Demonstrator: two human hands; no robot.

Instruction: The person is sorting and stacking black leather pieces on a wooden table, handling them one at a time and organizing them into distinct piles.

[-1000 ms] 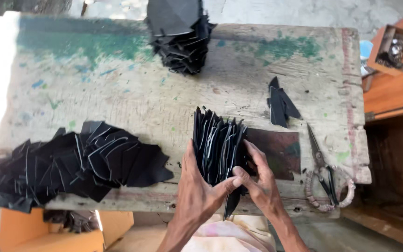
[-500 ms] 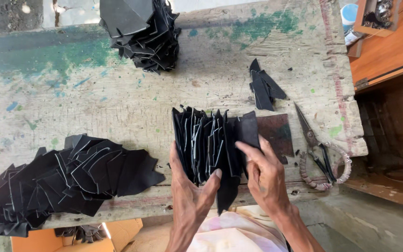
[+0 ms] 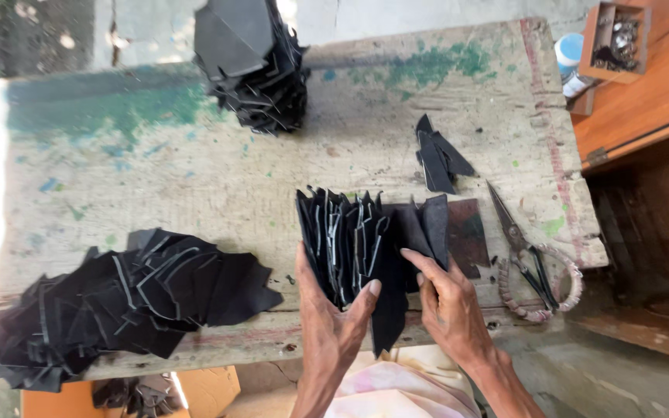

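A bundle of black cut pieces [image 3: 358, 244] stands on edge on a worn wooden table [image 3: 156, 170], fanned out like pages. My left hand [image 3: 331, 310] clasps the bundle from the near side, thumb across its front. My right hand [image 3: 447, 298] presses against the bundle's right side, fingers on the outermost piece. One long black piece hangs down between my hands past the table's near edge.
A spread heap of black pieces [image 3: 125, 298] lies at the near left. A tall stack of black pieces [image 3: 253, 62] stands at the far edge. A few loose pieces [image 3: 439, 159] and scissors [image 3: 532, 259] lie to the right. An orange wooden cabinet [image 3: 644, 101] stands at the far right.
My hands have stayed on the bundle while my right fingers shifted along its right side, spreading the outer pieces. The view has drifted slightly.
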